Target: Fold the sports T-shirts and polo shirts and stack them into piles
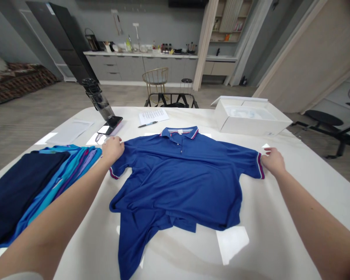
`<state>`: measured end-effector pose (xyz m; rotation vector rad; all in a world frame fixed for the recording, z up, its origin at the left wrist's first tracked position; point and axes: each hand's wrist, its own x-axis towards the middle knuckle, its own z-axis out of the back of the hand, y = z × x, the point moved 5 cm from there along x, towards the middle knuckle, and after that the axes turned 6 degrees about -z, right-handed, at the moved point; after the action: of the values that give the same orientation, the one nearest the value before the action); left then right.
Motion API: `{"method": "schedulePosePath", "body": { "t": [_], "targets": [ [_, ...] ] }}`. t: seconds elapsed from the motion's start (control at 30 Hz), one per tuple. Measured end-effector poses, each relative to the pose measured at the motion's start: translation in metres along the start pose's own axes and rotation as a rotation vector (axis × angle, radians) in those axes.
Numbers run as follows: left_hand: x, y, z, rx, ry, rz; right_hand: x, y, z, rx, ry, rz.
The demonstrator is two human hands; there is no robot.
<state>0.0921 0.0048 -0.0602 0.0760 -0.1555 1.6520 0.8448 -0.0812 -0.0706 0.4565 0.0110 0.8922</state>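
A blue polo shirt (186, 175) lies on the white table (303, 217), collar away from me. Its collar and sleeve cuffs carry white and dark red stripes. The body is wrinkled, and the lower left part of the hem is folded and twisted toward me. My left hand (113, 149) is closed on the upper edge of the left sleeve. At the other side my right hand (273, 161) pinches the striped cuff of the right sleeve. Both sleeves are stretched outward.
A pile of folded shirts (26, 186) lies at the left. Farther back are a phone (111, 125), a clear bottle (97, 99), a pen (147, 124), a printed sheet (154, 115) and an open white box (251, 118). Chairs stand beyond the table.
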Motion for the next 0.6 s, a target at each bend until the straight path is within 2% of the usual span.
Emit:
{"method": "schedulePosePath", "body": {
  "t": [0.03, 0.1, 0.2, 0.27, 0.33, 0.4, 0.47, 0.53, 0.6],
  "targets": [
    [0.002, -0.012, 0.002, -0.004, -0.053, -0.059, -0.002, 0.014, -0.001, -0.089, -0.040, 0.067],
    [0.008, -0.042, 0.003, -0.037, -0.092, -0.198, -0.010, 0.054, -0.012, -0.131, -0.024, 0.229],
    [0.028, -0.097, -0.008, -0.121, -0.001, -0.398, -0.021, 0.124, -0.046, 0.011, 0.164, 0.472],
    [0.046, -0.131, -0.020, -0.188, 0.090, -0.471, -0.021, 0.163, -0.070, 0.103, 0.259, 0.515],
    [0.064, -0.156, -0.033, -0.263, 0.165, -0.458, -0.012, 0.185, -0.092, 0.115, 0.335, 0.435],
    [0.077, -0.170, -0.046, -0.318, 0.183, -0.377, 0.000, 0.192, -0.108, 0.065, 0.416, 0.330],
    [0.082, -0.176, -0.055, -0.337, 0.142, -0.300, 0.011, 0.187, -0.115, 0.027, 0.493, 0.295],
    [0.080, -0.176, -0.061, -0.322, 0.070, -0.270, 0.016, 0.172, -0.114, 0.024, 0.525, 0.336],
    [0.075, -0.174, -0.065, -0.290, 0.001, -0.274, 0.017, 0.147, -0.105, -0.011, 0.466, 0.385]
  ]
}}
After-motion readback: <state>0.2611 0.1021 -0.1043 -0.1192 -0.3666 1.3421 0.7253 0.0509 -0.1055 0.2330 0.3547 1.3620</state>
